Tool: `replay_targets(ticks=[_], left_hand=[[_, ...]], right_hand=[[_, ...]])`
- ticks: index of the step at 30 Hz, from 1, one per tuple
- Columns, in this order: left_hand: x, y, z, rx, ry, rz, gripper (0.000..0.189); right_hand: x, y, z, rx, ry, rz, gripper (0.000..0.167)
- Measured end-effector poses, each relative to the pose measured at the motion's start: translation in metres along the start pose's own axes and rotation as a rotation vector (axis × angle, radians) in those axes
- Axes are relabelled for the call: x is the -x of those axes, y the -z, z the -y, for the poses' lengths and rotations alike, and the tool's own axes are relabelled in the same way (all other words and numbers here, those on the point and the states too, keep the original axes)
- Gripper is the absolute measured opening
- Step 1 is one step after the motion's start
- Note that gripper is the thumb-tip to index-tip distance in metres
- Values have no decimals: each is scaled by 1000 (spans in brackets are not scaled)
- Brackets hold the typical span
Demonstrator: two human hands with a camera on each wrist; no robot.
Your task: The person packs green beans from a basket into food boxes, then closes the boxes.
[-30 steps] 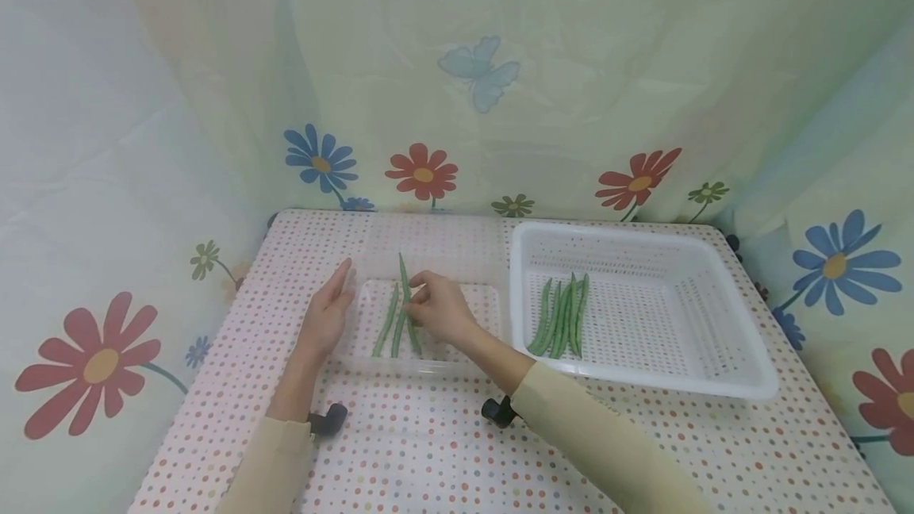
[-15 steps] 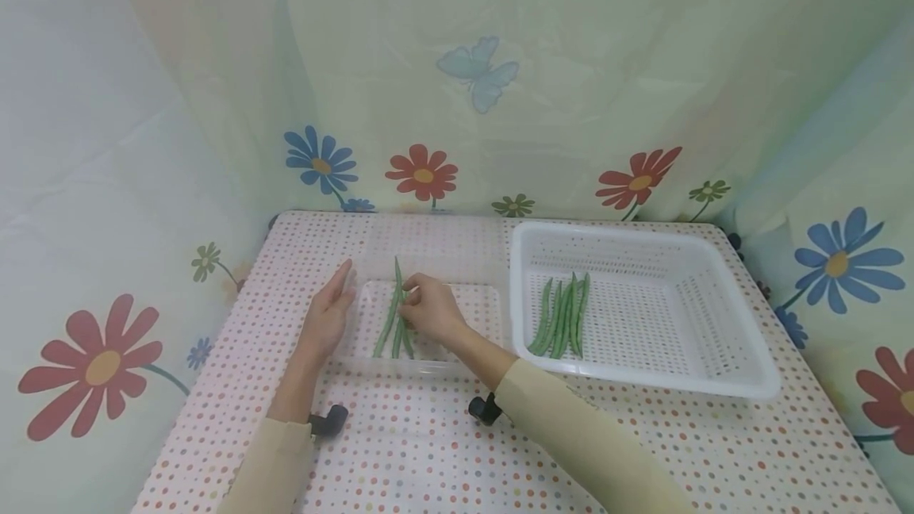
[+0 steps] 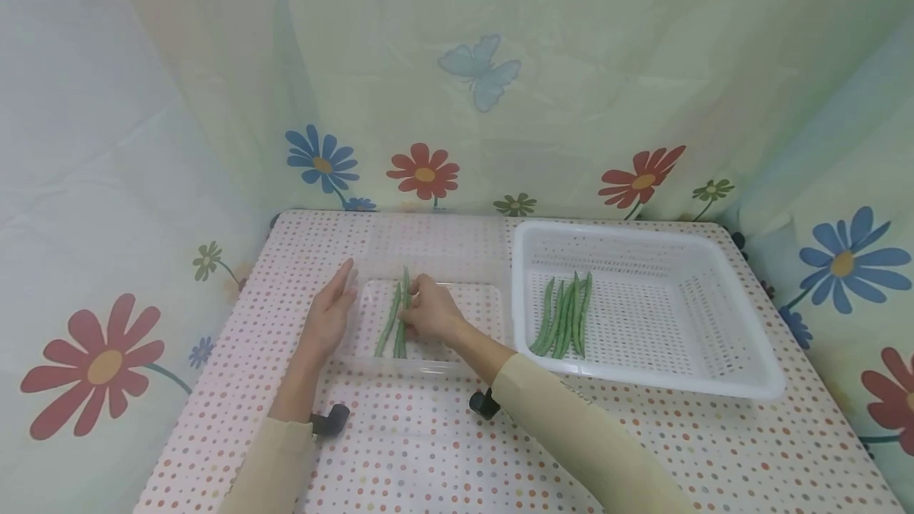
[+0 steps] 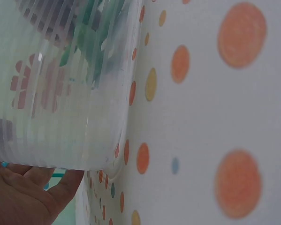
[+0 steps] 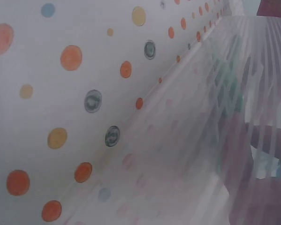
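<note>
In the head view, my right hand [image 3: 432, 310] reaches into a clear plastic box [image 3: 428, 369] and pinches a green bean [image 3: 406, 282] between thumb and fingers. Other green beans [image 3: 388, 324] lie lengthwise in the box, left of that hand. My left hand [image 3: 327, 314] rests at the box's left side with its fingers extended. From the left wrist, the fingers of the left hand [image 4: 34, 194] show right at the ribbed wall of the box [image 4: 60, 136]. The right wrist view sees my right hand [image 5: 257, 192] only blurrily through the ribbed wall.
To the right stands a white perforated basket [image 3: 671, 384] with several green beans [image 3: 564, 320] along its left side. Both containers sit on a dotted tablecloth [image 3: 400, 458]. A flower-printed curtain [image 3: 557, 101] hangs behind and at both sides.
The right hand has moved slightly left inside the box, and the pinched bean has swung from tilted to nearly upright beside the others. My left hand has stayed in place.
</note>
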State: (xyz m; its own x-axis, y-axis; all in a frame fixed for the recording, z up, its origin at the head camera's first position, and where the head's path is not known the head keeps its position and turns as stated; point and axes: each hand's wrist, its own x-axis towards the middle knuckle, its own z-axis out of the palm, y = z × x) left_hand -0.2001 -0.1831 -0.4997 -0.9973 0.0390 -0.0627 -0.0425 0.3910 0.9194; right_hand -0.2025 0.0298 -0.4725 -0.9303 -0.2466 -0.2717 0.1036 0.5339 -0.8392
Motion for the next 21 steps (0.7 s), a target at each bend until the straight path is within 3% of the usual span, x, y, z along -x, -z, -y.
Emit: replay_targets(ticks=[9, 15, 21], left_hand=[[1, 0, 0, 15, -17, 5, 55], [2, 1, -1, 20, -20, 11, 55], [3, 2, -2, 16, -24, 13, 54]], right_hand=[[-1, 0, -6, 6, -48, 1, 60], [-1, 2, -6, 11, -79, 4, 59], [0, 1, -5, 43, -53, 10, 55]])
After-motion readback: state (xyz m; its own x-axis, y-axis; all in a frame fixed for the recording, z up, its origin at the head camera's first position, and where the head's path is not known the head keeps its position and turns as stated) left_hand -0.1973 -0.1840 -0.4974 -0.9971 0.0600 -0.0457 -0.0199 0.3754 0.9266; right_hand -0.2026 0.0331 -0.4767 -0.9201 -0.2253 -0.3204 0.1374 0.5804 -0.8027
